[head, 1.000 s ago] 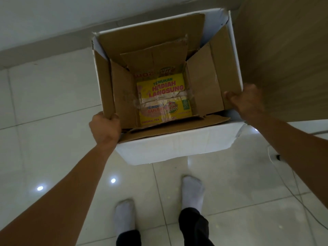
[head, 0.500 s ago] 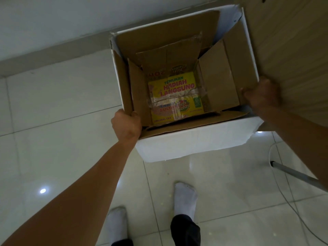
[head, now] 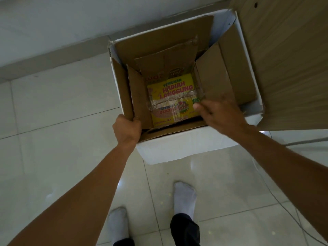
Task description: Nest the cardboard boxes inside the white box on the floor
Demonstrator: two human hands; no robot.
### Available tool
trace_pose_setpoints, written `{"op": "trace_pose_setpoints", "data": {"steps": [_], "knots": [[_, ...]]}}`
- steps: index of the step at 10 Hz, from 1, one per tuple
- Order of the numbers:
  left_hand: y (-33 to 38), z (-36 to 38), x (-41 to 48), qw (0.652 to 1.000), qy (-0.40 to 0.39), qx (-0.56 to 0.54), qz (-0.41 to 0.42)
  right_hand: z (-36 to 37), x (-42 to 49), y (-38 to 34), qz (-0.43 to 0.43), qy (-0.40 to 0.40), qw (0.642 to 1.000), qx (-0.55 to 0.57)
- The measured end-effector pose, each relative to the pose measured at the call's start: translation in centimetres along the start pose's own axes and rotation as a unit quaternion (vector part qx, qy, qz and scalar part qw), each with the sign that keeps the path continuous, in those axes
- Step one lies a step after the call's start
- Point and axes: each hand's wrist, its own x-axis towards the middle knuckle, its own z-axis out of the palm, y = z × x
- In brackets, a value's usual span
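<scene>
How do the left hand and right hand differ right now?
The left hand is curled shut on the near-left corner of the white box, gripping its brown flap; the right hand grips nothing, fingers loosely spread. The left hand sits at the rim; the right hand reaches over the opening, above the yellow printed box at the bottom. The right hand looks motion-blurred, the left sharp. Both are bare.

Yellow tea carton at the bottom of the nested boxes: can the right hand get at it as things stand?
Probably yes. The right hand is open and already inside the box opening, just above the yellow tea carton. The brown flaps stand clear of it, and nothing covers the carton.
</scene>
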Motion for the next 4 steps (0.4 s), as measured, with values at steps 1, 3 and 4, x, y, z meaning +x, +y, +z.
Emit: {"op": "trace_pose_setpoints", "data": {"steps": [1, 3, 4], "knots": [[-0.1, -0.2, 0.1, 1.0, -0.005, -0.004, -0.001, 1.9, -0.6, 0.0, -0.028, -0.039, 0.998, -0.042], [-0.6, -1.0, -0.7, 1.0, -0.019, -0.023, -0.001, 2.4, -1.0, 0.1, -0.041, -0.016, 0.997, -0.06], [-0.5, -2.0, -1.7, 0.999, -0.015, -0.035, 0.006, 2.2, -0.8, -0.4, -0.011, -0.03, 0.998, -0.058]]}}
